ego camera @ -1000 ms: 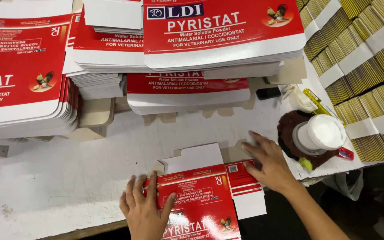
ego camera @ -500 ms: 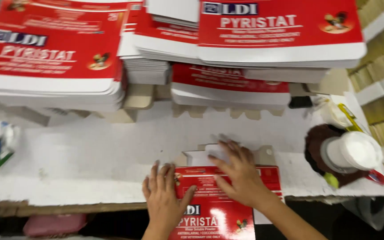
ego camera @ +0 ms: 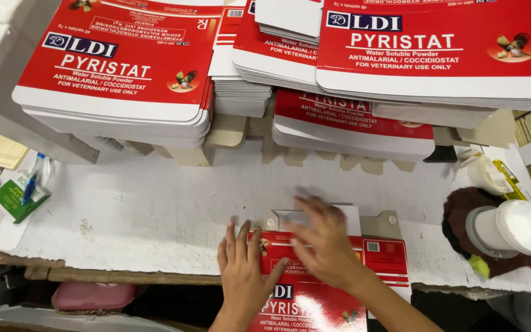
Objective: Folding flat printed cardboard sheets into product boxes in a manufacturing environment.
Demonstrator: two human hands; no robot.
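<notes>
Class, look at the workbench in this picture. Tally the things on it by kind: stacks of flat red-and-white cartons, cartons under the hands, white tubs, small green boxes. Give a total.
Stacks of flat red-and-white cartons: 4
Carton under the left hand and right hand: 1
White tub: 1
Small green box: 1
Total: 7

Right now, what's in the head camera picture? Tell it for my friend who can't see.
Two bare hands, left hand and right hand, press flat on a red and white flat carton at the near edge of a white table. Stacks of cartons sit behind, and a white jar lies at right.
</notes>
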